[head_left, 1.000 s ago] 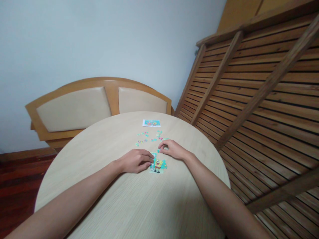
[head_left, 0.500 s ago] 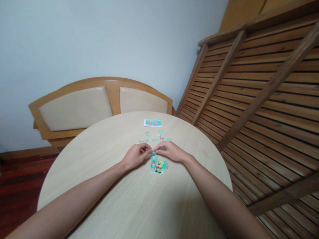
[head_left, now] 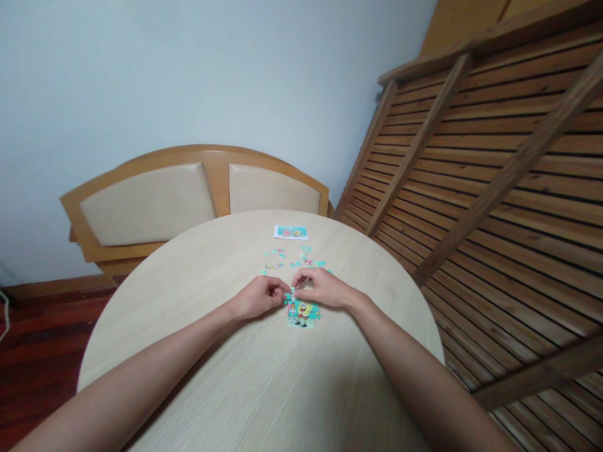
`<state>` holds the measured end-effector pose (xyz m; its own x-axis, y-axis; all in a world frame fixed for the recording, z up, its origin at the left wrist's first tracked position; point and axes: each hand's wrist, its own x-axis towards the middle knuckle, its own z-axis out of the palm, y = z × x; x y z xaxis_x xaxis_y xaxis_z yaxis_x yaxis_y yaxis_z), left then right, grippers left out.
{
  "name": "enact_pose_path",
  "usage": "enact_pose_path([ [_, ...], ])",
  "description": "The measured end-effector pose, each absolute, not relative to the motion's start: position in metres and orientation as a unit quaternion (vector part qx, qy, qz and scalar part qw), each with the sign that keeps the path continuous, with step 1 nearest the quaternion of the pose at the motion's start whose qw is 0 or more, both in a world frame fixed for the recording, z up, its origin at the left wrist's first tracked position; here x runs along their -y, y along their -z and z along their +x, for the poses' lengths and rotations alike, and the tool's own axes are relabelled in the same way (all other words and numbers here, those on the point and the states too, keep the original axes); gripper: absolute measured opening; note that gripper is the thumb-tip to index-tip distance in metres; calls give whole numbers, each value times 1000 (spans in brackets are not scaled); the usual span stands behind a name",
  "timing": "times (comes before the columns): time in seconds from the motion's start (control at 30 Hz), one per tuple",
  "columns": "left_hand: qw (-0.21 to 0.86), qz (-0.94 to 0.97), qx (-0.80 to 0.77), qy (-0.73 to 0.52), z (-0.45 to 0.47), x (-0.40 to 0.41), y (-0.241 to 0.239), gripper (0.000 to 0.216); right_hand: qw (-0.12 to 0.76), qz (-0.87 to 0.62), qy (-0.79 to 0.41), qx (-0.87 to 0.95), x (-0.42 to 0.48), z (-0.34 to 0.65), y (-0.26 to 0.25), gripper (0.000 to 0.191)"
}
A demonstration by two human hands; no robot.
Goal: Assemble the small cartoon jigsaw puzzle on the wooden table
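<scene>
A small, partly joined jigsaw [head_left: 303, 312] with a yellow cartoon figure on teal lies on the round pale wooden table [head_left: 226, 376]. My left hand [head_left: 258, 296] and my right hand [head_left: 320, 289] meet at its upper edge, fingertips pinched together on a small teal puzzle piece [head_left: 292, 293]. Which hand bears the piece more I cannot tell. Several loose teal and pink pieces [head_left: 292, 260] lie scattered just beyond my hands.
A small printed picture card [head_left: 291, 232] lies near the table's far edge. Behind the table stands a wooden bench with two beige padded backs [head_left: 188, 201]. A slatted wooden frame [head_left: 494, 188] leans at the right. Dark red floor [head_left: 28, 326] shows at the left.
My left hand lifted off the jigsaw's left side and curled into a pinch. Both hands drew together over the jigsaw's top edge. The view shifted slightly.
</scene>
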<state>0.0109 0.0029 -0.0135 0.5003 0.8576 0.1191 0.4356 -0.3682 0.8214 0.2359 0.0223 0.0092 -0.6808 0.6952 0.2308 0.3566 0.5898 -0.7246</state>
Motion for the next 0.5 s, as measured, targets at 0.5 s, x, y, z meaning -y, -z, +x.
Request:
enact_pose_path([
  [0.5,368,781,-465,-195,4,-2,16,29,143,-275,-267,912,-30,243,-4,42],
])
